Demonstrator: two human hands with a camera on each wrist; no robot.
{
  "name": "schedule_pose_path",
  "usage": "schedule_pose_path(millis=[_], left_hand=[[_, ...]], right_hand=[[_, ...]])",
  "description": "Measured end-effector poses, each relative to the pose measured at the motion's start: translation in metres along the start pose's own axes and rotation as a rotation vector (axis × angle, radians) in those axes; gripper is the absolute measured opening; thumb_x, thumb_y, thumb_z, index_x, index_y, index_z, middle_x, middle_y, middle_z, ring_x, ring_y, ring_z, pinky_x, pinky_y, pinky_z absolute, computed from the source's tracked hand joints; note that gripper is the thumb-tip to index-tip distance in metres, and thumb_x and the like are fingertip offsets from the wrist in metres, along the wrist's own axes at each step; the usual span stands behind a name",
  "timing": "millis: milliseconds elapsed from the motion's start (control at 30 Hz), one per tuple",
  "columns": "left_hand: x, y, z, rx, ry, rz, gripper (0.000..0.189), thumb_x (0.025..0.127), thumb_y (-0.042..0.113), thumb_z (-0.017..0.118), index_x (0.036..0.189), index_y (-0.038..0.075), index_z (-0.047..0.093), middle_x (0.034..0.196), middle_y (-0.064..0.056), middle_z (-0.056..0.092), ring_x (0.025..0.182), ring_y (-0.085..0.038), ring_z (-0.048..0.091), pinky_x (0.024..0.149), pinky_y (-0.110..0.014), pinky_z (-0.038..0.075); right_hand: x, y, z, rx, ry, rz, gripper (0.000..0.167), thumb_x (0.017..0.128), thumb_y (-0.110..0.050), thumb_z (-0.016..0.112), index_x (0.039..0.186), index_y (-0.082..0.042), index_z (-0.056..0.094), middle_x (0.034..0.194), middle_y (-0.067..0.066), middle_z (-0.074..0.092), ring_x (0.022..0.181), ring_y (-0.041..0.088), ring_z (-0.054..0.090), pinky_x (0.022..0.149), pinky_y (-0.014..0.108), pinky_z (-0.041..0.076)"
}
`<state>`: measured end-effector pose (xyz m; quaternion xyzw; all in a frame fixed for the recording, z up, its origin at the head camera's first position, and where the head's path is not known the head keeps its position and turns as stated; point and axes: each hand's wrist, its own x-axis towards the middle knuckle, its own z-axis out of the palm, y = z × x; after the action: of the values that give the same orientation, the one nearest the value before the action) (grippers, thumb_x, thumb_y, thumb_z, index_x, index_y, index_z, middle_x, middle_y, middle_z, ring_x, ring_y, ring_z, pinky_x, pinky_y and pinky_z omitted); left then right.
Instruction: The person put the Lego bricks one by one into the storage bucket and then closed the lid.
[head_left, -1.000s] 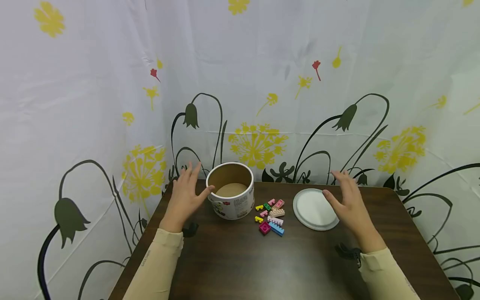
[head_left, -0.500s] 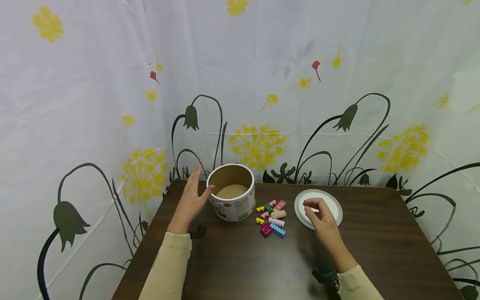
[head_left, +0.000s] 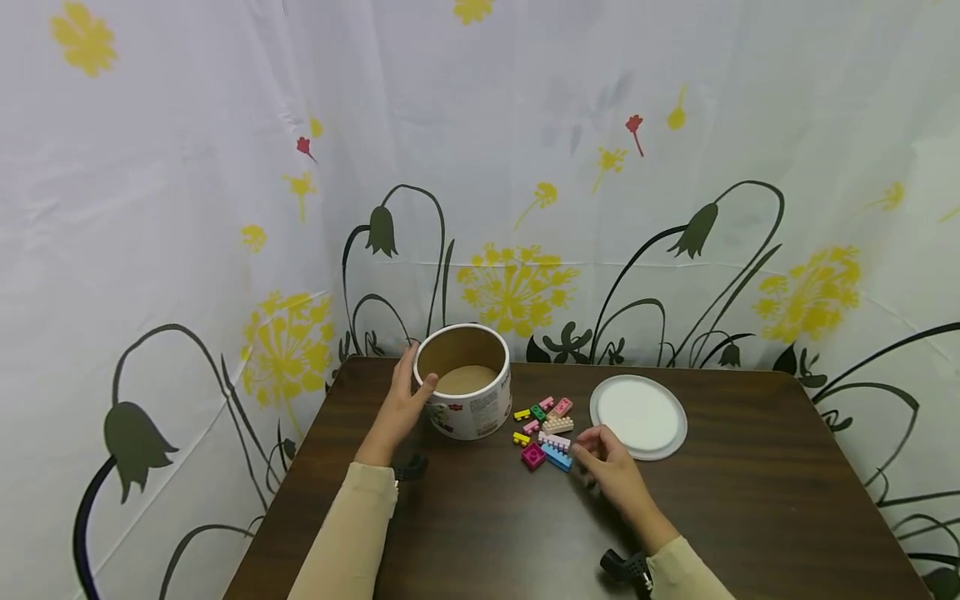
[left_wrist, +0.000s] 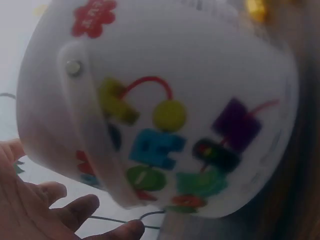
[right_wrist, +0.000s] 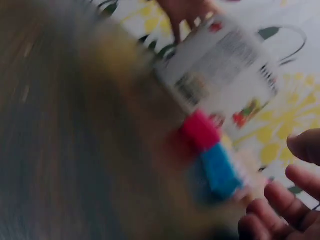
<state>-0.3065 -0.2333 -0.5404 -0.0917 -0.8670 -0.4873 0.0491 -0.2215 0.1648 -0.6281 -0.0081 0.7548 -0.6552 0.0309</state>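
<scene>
A white, round bucket (head_left: 472,410) with printed pictures stands on the table, its top uncovered and its inside brown. My left hand (head_left: 397,410) is at its left side, thumb near the front rim and fingers spread behind. In the left wrist view a pale handle (left_wrist: 92,135) hangs down the bucket's side, with the fingers beside it. To the right of the bucket lies a small pile of toy bricks. My right hand (head_left: 613,471) is low at the pile's right edge, fingers bent and nothing between them, close to a long blue brick (head_left: 557,457) and a magenta brick (head_left: 533,456).
A white round lid (head_left: 639,414) lies flat to the right of the pile. Pink, green, yellow and beige bricks (head_left: 557,425) lie close together. Behind the dark wooden table (head_left: 480,533) hangs a white curtain (head_left: 480,150) with flower prints.
My right hand has come in from the right, over the lid, and down to the edge of the brick pile. My left hand has moved right and lower, up to the bucket's side.
</scene>
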Motion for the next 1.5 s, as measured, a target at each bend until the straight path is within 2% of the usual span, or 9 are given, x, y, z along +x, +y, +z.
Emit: schedule_pose_path(millis=[100, 200, 367, 533, 667, 900, 1133, 1300, 1500], left_hand=[[0.0, -0.006, 0.002, -0.022, 0.004, -0.021, 0.083, 0.111, 0.045, 0.061, 0.176, 0.027, 0.013, 0.184, -0.016, 0.006, 0.168, -0.048, 0.012, 0.127, -0.075, 0.02], [0.001, -0.008, 0.001, -0.032, -0.008, -0.04, 0.084, 0.11, 0.04, 0.063, 0.176, 0.032, 0.012, 0.184, -0.014, 0.007, 0.167, -0.048, 0.015, 0.127, -0.075, 0.021], [0.007, -0.009, 0.002, -0.067, -0.04, -0.069, 0.086, 0.109, 0.041, 0.065, 0.176, 0.035, 0.012, 0.185, -0.011, 0.009, 0.168, -0.046, 0.016, 0.129, -0.073, 0.02], [0.012, -0.011, 0.008, -0.117, -0.066, -0.093, 0.089, 0.107, 0.05, 0.066, 0.176, 0.034, 0.011, 0.184, -0.011, 0.011, 0.167, -0.047, 0.018, 0.129, -0.074, 0.019], [0.013, -0.012, 0.011, -0.124, -0.06, -0.102, 0.097, 0.102, 0.054, 0.071, 0.176, 0.036, 0.01, 0.184, -0.011, 0.012, 0.167, -0.046, 0.02, 0.129, -0.073, 0.021], [0.013, -0.014, 0.011, -0.13, -0.088, -0.099, 0.108, 0.098, 0.054, 0.077, 0.176, 0.031, 0.005, 0.183, -0.017, 0.013, 0.165, -0.05, 0.023, 0.128, -0.072, 0.023], [0.018, -0.009, 0.013, -0.145, -0.109, -0.07, 0.114, 0.095, 0.056, 0.081, 0.176, 0.024, 0.007, 0.179, -0.021, 0.017, 0.162, -0.05, 0.028, 0.128, -0.072, 0.026], [0.02, -0.01, 0.016, -0.078, -0.103, -0.091, 0.109, 0.094, 0.06, 0.08, 0.175, 0.031, 0.014, 0.173, -0.022, 0.022, 0.156, -0.05, 0.034, 0.125, -0.074, 0.029], [0.021, -0.013, 0.015, -0.133, -0.112, -0.068, 0.104, 0.097, 0.055, 0.079, 0.175, 0.03, 0.015, 0.18, -0.017, 0.018, 0.162, -0.047, 0.028, 0.129, -0.07, 0.025]], right_hand=[[0.003, 0.007, 0.003, -0.021, -0.01, 0.022, 0.025, 0.101, -0.025, 0.08, 0.116, -0.01, 0.066, 0.096, 0.012, 0.066, 0.066, 0.021, 0.061, 0.051, 0.031, 0.05], [0.005, 0.008, 0.005, -0.037, 0.001, 0.045, 0.024, 0.099, -0.027, 0.081, 0.111, -0.01, 0.07, 0.089, 0.009, 0.067, 0.066, 0.019, 0.06, 0.052, 0.03, 0.05], [0.008, 0.008, 0.01, -0.111, 0.034, 0.067, 0.02, 0.097, -0.027, 0.084, 0.105, -0.01, 0.078, 0.084, 0.003, 0.068, 0.067, 0.016, 0.06, 0.057, 0.029, 0.052], [0.006, 0.008, 0.009, -0.15, 0.019, 0.095, 0.018, 0.093, -0.027, 0.088, 0.104, -0.014, 0.082, 0.084, 0.002, 0.069, 0.069, 0.016, 0.059, 0.06, 0.028, 0.053], [0.004, 0.006, 0.006, -0.184, -0.013, 0.083, 0.02, 0.091, -0.025, 0.09, 0.105, -0.012, 0.082, 0.088, 0.005, 0.069, 0.072, 0.017, 0.06, 0.061, 0.028, 0.052], [0.001, 0.008, 0.007, -0.349, -0.065, 0.001, 0.027, 0.081, -0.024, 0.098, 0.102, -0.016, 0.083, 0.098, 0.003, 0.061, 0.088, 0.014, 0.054, 0.076, 0.024, 0.045], [0.0, 0.006, 0.01, -0.373, -0.023, -0.002, 0.024, 0.081, -0.021, 0.098, 0.099, -0.017, 0.081, 0.096, 0.002, 0.059, 0.087, 0.015, 0.053, 0.075, 0.024, 0.044], [0.0, 0.005, 0.01, -0.388, -0.022, 0.008, 0.023, 0.084, -0.02, 0.095, 0.1, -0.018, 0.079, 0.098, 0.002, 0.059, 0.088, 0.014, 0.054, 0.075, 0.025, 0.045], [0.004, 0.005, 0.008, -0.339, -0.035, 0.018, 0.025, 0.087, -0.018, 0.092, 0.107, -0.014, 0.077, 0.099, 0.004, 0.061, 0.09, 0.017, 0.054, 0.076, 0.026, 0.045]])
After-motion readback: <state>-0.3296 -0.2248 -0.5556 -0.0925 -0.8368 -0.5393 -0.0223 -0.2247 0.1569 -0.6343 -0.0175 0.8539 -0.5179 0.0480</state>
